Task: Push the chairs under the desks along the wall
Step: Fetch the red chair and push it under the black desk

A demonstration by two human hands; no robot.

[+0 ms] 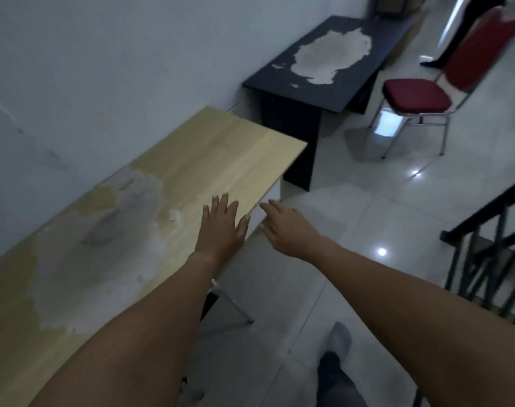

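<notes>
A light wooden desk point(209, 148) with a worn grey patch runs along the white wall at the left. My left hand point(222, 227) lies flat and open over its front edge. My right hand point(288, 227) hovers open just past that edge, above the floor. Metal chair legs point(235, 306) show under the wooden desk, below my left forearm; the chair's seat is hidden. Farther along the wall stands a dark desk point(365, 71) with a peeled pale patch. A red padded chair point(420, 95) with a metal frame stands on the floor to the right of the dark desk, apart from it.
Glossy white floor tiles point(368, 207) fill the middle. A black metal railing point(491, 254) rises at the right. A person's dark trouser leg and shoe point(444, 54) stand behind the red chair. My own leg and grey sock point(338, 342) are at the bottom.
</notes>
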